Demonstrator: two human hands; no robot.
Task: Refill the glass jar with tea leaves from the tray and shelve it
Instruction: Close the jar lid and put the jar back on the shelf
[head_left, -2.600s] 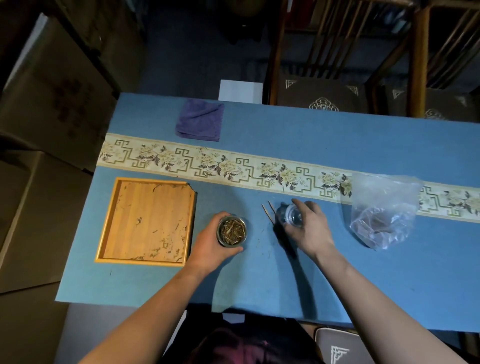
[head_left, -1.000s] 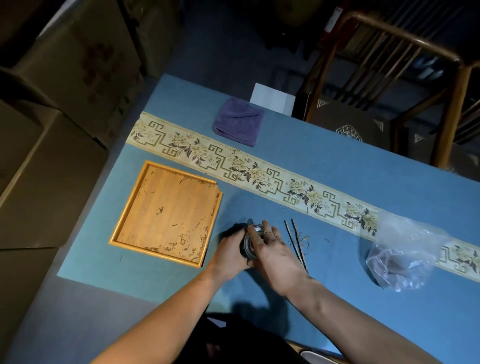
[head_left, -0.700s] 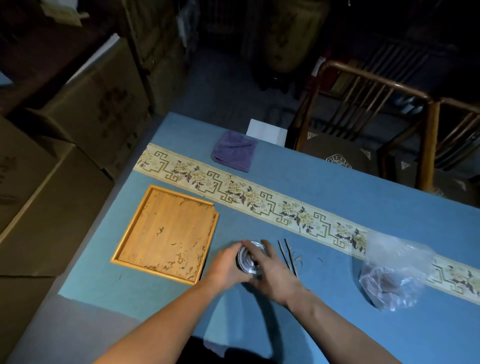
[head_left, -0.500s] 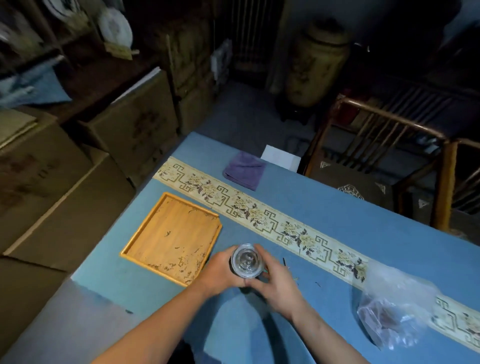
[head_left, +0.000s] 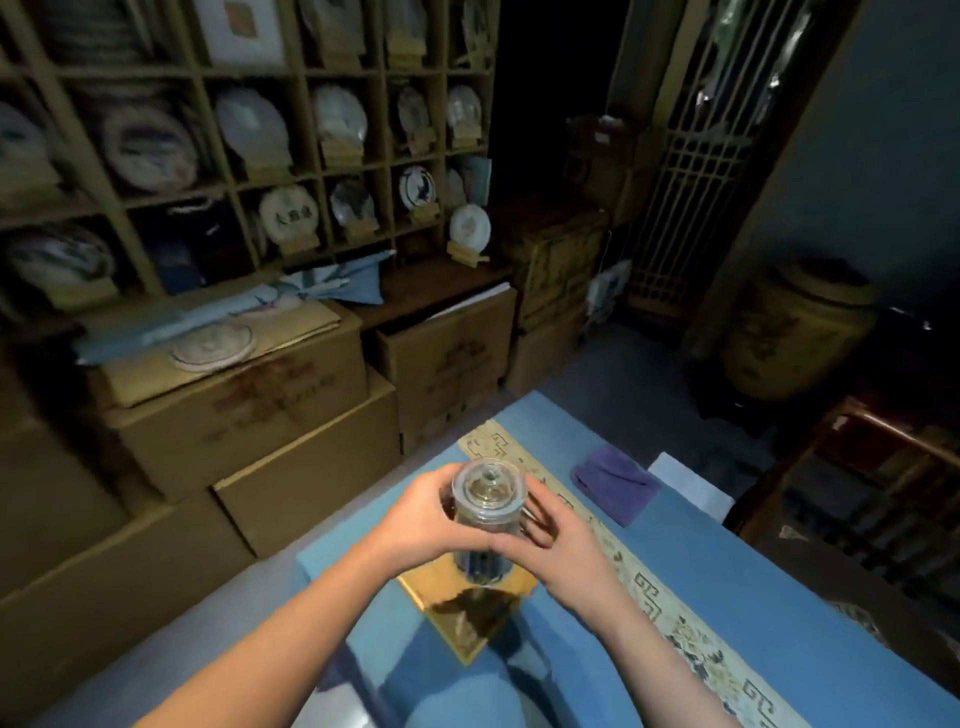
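I hold the glass jar (head_left: 487, 512) upright in the air above the table, its glass lid on and dark tea leaves inside. My left hand (head_left: 421, 519) wraps its left side and my right hand (head_left: 558, 540) cups its right side and base. Below the jar lies the bamboo tray (head_left: 467, 616), partly hidden by the jar and my hands. Ahead on the left stands the wooden shelf (head_left: 234, 171), its compartments filled with round tea cakes on stands.
Stacked cardboard boxes (head_left: 270, 415) stand between the blue table (head_left: 727, 597) and the shelf. A purple cloth (head_left: 615, 488) lies at the table's far end. A large ceramic urn (head_left: 795, 332) and a wooden chair (head_left: 872, 467) are on the right.
The lid went onto the jar and both hands lifted it off the table. My head has turned up and left, bringing the shelf and boxes into view.
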